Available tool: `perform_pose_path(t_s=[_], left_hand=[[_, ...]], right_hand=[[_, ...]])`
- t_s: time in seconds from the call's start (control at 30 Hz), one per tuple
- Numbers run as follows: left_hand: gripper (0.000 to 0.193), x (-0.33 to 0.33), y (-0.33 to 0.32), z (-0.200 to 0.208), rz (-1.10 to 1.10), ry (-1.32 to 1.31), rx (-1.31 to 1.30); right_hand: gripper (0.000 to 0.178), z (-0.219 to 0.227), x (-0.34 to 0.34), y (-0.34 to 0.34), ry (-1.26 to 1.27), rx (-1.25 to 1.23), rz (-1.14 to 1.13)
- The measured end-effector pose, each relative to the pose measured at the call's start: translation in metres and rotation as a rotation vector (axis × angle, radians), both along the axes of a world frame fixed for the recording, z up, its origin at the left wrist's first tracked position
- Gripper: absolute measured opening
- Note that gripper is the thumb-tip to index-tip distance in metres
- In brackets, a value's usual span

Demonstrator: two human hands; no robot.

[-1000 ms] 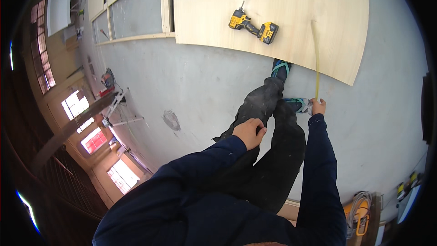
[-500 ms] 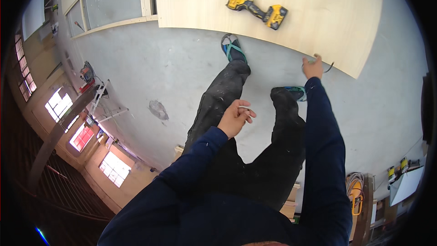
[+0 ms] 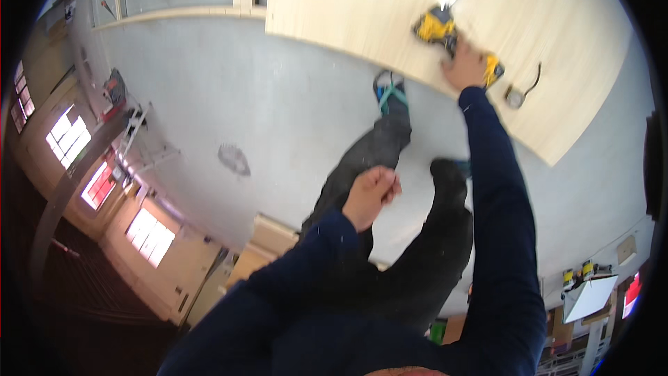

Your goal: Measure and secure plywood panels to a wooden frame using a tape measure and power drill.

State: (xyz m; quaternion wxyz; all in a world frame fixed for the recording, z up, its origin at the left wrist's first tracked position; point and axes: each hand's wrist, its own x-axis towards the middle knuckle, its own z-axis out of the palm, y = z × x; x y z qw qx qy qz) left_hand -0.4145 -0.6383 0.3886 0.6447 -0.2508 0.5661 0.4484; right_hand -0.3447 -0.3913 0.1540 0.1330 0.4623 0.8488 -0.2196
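A yellow and black cordless drill [image 3: 436,26] with a long thin bit lies on the pale wooden panel [image 3: 362,7]. My right hand [image 3: 465,64] is on its handle, with the fingers closed around the grip between drill body and battery, slightly blurred. A round tape measure [image 3: 515,97] with a dark strap rests on the panel, just right of that hand and near the panel's edge. Held over my legs, my left hand [image 3: 374,193] is closed with its fingers curled in. Whatever it may hold is hidden.
Pale timber framing [image 3: 174,12] continues left of the panel. My sandalled foot [image 3: 391,94] stands close to the panel's near edge on the grey floor [image 3: 292,97]. A red power tool [image 3: 113,89] and a metal stand are at the left; wooden pieces [image 3: 268,237] lie beside my leg.
My right hand has moved from the panel's edge up onto the drill, and the tape measure now lies on the panel. My left hand's fingers have closed; a thin white piece showed in them before.
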Motion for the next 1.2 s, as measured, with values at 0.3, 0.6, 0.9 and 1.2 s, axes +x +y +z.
perform_pose_path(t_s=[0.3, 0.6, 0.9, 1.2], left_hand=[[0.013, -0.001, -0.001, -0.024, -0.134, 0.021, 0.064], [0.012, -0.009, -0.002, -0.032, 0.023, 0.078, -0.04], [0.016, -0.036, 0.004, -0.065, 0.602, 0.017, -0.133], [0.018, -0.028, 0.053, -0.059, 0.474, -0.08, -0.013]], right_hand=[[0.081, -0.03, -0.017, 0.014, -0.16, -0.194, -0.194], [0.049, 0.093, 0.02, -0.027, 0.171, -0.435, -0.314], [0.043, 0.184, 0.087, -0.096, 0.651, -0.659, -0.186], [0.037, 0.228, 0.118, -0.121, 0.668, -0.823, -0.294]])
